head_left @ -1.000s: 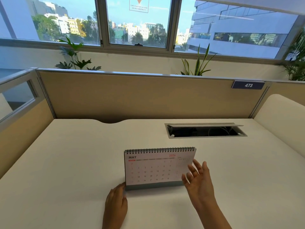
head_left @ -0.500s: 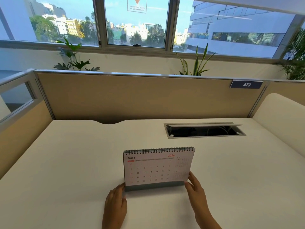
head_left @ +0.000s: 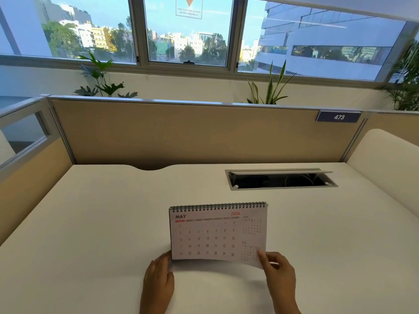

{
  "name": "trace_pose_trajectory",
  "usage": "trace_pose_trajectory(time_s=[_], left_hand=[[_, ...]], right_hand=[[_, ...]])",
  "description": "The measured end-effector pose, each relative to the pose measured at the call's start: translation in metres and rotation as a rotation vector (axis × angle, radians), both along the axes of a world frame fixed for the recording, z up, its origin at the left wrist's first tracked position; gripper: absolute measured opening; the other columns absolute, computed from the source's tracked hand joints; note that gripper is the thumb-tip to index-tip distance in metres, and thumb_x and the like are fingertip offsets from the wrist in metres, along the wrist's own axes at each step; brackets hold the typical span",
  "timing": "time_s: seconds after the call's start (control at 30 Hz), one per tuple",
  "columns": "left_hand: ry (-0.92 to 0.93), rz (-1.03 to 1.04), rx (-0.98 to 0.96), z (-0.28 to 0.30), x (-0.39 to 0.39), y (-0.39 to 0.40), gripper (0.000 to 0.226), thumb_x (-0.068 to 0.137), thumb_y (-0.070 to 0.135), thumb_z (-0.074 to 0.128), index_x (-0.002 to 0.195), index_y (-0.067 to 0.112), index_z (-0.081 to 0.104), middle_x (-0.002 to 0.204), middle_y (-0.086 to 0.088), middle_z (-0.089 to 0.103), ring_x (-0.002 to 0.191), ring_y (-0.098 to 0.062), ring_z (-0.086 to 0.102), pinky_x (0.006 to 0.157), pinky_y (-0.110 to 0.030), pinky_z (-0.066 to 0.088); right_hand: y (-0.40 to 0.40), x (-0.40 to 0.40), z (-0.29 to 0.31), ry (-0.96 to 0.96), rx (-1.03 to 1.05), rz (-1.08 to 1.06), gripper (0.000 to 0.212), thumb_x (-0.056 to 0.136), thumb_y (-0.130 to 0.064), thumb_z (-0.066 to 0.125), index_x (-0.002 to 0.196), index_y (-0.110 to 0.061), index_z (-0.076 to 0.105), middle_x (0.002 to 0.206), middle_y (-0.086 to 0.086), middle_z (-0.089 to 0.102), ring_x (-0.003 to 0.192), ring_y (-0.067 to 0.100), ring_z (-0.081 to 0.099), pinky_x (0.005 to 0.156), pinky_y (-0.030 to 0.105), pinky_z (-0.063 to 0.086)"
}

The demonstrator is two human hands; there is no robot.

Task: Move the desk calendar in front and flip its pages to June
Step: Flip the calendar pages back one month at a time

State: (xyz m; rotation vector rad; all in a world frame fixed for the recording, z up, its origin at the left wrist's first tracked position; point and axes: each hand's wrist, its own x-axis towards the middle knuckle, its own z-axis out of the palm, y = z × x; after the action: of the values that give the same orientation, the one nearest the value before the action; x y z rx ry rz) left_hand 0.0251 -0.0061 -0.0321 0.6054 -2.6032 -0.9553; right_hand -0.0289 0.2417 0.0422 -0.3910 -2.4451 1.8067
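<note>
White desk (head_left: 90, 223), desk calendar (head_left: 210, 234) at May, right hand (head_left: 277, 268) grip on its page corner.

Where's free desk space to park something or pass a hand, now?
Bare desk to the left of the calendar, out to the side partition, and to its right, below the open cable hatch. The strip between calendar and back partition is also free. Crowded only at the front: left hand at the base, right hand pinching the May page.
</note>
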Motion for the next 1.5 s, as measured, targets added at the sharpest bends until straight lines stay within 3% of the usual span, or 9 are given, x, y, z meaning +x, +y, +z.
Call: trace_pose_trajectory(time_s=[0.23, 0.57, 0.77, 0.83, 0.93, 1.07, 1.17, 1.33, 1.5], left_hand=[[0.029, 0.004, 0.007, 0.008, 0.001, 0.003, 0.046, 0.07, -0.015, 0.057, 0.112, 0.005, 0.056, 0.108, -0.02, 0.064, 0.096, -0.041, 0.057, 0.087, -0.054, 0.045], [-0.008, -0.009, -0.044, 0.004, 0.002, 0.0, 0.053, 0.062, -0.018, 0.061, 0.11, 0.005, 0.058, 0.103, -0.02, 0.067, 0.092, -0.043, 0.061, 0.082, -0.06, 0.048], [0.096, 0.019, -0.068, 0.019, 0.005, 0.006, 0.036, 0.071, 0.001, 0.054, 0.106, 0.007, 0.061, 0.095, -0.019, 0.068, 0.084, -0.042, 0.062, 0.076, -0.055, 0.05], [0.143, 0.013, -0.044, 0.037, 0.005, 0.008, 0.022, 0.073, 0.009, 0.057, 0.094, 0.007, 0.063, 0.078, -0.02, 0.069, 0.072, -0.035, 0.065, 0.061, -0.041, 0.053], [0.18, -0.011, -0.07, 0.033, 0.005, 0.005, 0.018, 0.064, 0.01, 0.053, 0.082, 0.01, 0.05, 0.058, -0.017, 0.066, 0.063, -0.016, 0.057, 0.035, -0.013, 0.039], [0.054, 0.033, -0.101, 0.003, 0.004, 0.0, 0.036, 0.065, 0.007, 0.048, 0.1, 0.005, 0.055, 0.088, -0.025, 0.069, 0.085, -0.027, 0.058, 0.07, -0.036, 0.051], [-0.03, -0.008, -0.113, 0.004, 0.0, 0.001, 0.044, 0.063, -0.014, 0.063, 0.104, 0.003, 0.06, 0.094, -0.022, 0.069, 0.08, -0.038, 0.066, 0.071, -0.052, 0.053], [-0.006, 0.017, -0.038, 0.009, 0.002, 0.003, 0.05, 0.062, -0.018, 0.064, 0.107, 0.001, 0.059, 0.099, -0.023, 0.067, 0.086, -0.044, 0.062, 0.077, -0.057, 0.05], [0.023, 0.0, -0.052, 0.0, -0.001, 0.0, 0.052, 0.06, -0.019, 0.066, 0.107, 0.002, 0.059, 0.098, -0.023, 0.067, 0.086, -0.044, 0.063, 0.077, -0.059, 0.049]], right_hand=[[0.005, 0.002, 0.001, 0.028, -0.066, 0.01, 0.012, 0.082, -0.021, 0.065, 0.08, -0.012, 0.072, 0.075, 0.005, 0.072, 0.07, 0.019, 0.066, 0.048, 0.009, 0.045], [0.002, 0.003, 0.004, 0.054, -0.082, 0.057, 0.042, 0.083, -0.017, 0.063, 0.123, -0.014, 0.055, 0.063, 0.011, 0.064, 0.069, 0.021, 0.064, 0.064, 0.029, 0.052], [0.003, 0.0, 0.016, -0.384, -0.898, 0.26, 0.048, 0.089, -0.051, 0.039, 0.103, -0.011, 0.062, 0.095, 0.021, 0.069, 0.085, 0.035, 0.062, 0.069, 0.04, 0.051], [-0.002, -0.001, 0.023, -0.457, -1.067, 0.426, 0.025, 0.082, -0.028, 0.062, 0.094, -0.006, 0.06, 0.086, 0.021, 0.068, 0.076, 0.036, 0.065, 0.063, 0.04, 0.054], [-0.007, 0.0, 0.031, -0.313, -1.108, 0.614, 0.021, 0.092, -0.01, 0.039, 0.103, -0.004, 0.055, 0.097, 0.019, 0.064, 0.086, 0.033, 0.061, 0.079, 0.043, 0.047], [-0.009, -0.004, 0.059, -0.2, -1.14, 0.646, 0.037, 0.097, -0.025, 0.029, 0.126, -0.013, 0.049, 0.123, 0.014, 0.059, 0.096, 0.025, 0.058, 0.092, 0.041, 0.041], [-0.022, -0.019, 0.099, -0.143, -1.105, 0.857, 0.057, 0.078, -0.04, 0.066, 0.131, -0.028, 0.047, 0.131, 0.006, 0.057, 0.065, 0.013, 0.056, 0.075, 0.034, 0.053], [-0.039, -0.031, 0.117, -0.08, -0.989, 0.799, 0.077, 0.059, -0.059, 0.071, 0.129, -0.037, 0.045, 0.144, -0.003, 0.041, 0.126, 0.052, 0.033, 0.085, 0.043, 0.052], [-0.038, -0.027, 0.105, -0.127, -0.998, 0.745, 0.081, 0.055, -0.056, 0.077, 0.127, -0.029, 0.051, 0.142, -0.001, 0.044, 0.096, 0.028, 0.047, 0.086, 0.046, 0.051]])
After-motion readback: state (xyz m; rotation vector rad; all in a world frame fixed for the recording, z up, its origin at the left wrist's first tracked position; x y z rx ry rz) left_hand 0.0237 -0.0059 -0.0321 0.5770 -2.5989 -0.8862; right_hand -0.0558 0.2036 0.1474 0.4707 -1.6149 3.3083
